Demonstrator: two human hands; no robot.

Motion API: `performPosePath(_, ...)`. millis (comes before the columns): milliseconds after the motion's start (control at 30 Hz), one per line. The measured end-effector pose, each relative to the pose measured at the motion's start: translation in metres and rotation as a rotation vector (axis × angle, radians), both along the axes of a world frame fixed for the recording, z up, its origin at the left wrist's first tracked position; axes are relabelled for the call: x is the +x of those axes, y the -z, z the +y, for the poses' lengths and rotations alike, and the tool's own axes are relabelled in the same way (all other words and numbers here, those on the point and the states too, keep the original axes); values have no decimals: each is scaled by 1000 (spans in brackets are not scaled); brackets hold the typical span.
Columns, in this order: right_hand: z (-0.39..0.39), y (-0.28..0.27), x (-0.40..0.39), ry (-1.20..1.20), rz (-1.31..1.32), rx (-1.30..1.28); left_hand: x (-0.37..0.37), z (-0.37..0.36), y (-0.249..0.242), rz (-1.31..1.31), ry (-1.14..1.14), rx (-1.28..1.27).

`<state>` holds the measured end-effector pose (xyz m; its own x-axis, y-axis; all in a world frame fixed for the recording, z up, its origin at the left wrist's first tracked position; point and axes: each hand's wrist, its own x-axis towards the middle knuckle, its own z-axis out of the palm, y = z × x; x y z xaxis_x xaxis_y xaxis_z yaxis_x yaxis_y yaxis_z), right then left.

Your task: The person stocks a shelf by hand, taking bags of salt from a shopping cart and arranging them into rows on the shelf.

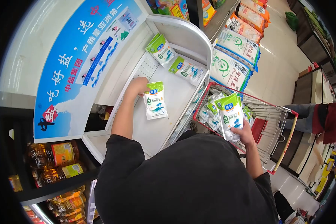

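Observation:
My left hand (139, 86) is at the upper left edge of a white and green bag of salt (155, 102) on the white display shelf (138, 130). Its fingers are closed at the bag's top corner, partly hidden from view. Over the shopping cart (265, 108), my right hand (245, 133) grips another bag of salt (230, 114) by its lower right side; a second green edge shows behind it. Farther back on the shelf lie several more salt bags (186, 70), some overlapping. The cart basket holds a heap of similar bags (211, 112).
A blue sign (78, 71) curves along the shelf's left side. Big rice sacks (229, 71) are stacked beyond the cart. Oil bottles (63, 153) fill the rack at lower left. Another person (326, 119) stands at the right, near a counter.

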<state>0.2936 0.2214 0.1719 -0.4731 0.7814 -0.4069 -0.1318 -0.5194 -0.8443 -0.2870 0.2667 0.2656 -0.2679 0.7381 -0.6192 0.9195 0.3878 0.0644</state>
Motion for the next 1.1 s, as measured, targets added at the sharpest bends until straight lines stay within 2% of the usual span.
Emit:
performPosePath(67,2,-3,-3,0,-11,14,1,-1,-1,-16,-20,45)
performPosePath(100,3,-3,-4,-16,-13,16,3,-1,-9,-35,-6,154)
performPosePath(133,2,-5,-5,-31,-17,13,6,-1,-18,-56,8,258)
performPosePath(167,3,-8,-5,-45,-21,25,7,3,-31,-61,12,260)
performPosePath(233,5,-9,-4,-64,-51,48,11,1,-59,-86,-13,479)
performPosePath(267,7,-11,-6,-86,-74,76,15,2,-69,-91,-18,475)
performPosePath(333,21,-28,-21,-97,-95,87,26,12,-81,-25,-34,819)
performPosePath(367,32,-38,-33,-187,-120,185,31,18,-77,-25,-36,820)
performPosePath(433,56,-67,-65,-377,-227,322,40,38,-61,247,94,1024)
performPosePath(467,69,-79,-87,-479,-309,361,41,49,-50,248,93,1023)
performPosePath(533,90,-81,-142,-657,-272,527,39,73,-29,261,101,1032)
performPosePath(600,104,-84,-201,-795,-290,577,41,85,-19,268,125,956)
performPosePath(667,113,-51,-257,-907,-191,543,40,93,-9,273,156,882)
performPosePath(733,116,-34,-296,-980,-325,618,30,102,-4,222,95,893)
performPosePath(800,119,6,-322,-963,-345,600,25,102,-3,200,99,884)
performPosePath(867,124,17,-334,-956,-365,590,22,102,-8,183,91,881)
performPosePath(933,124,9,-340,-821,-647,909,27,101,-18,276,145,828)
performPosePath(967,124,3,-339,-819,-643,907,28,100,-24,279,147,825)
performPosePath(1033,125,-10,-326,-579,-710,1048,29,100,-33,303,144,770)
performPosePath(1067,132,-6,-322,-576,-713,1043,27,102,-34,300,149,768)
performPosePath(1100,143,2,-316,-433,-856,1205,25,102,-33,314,140,754)
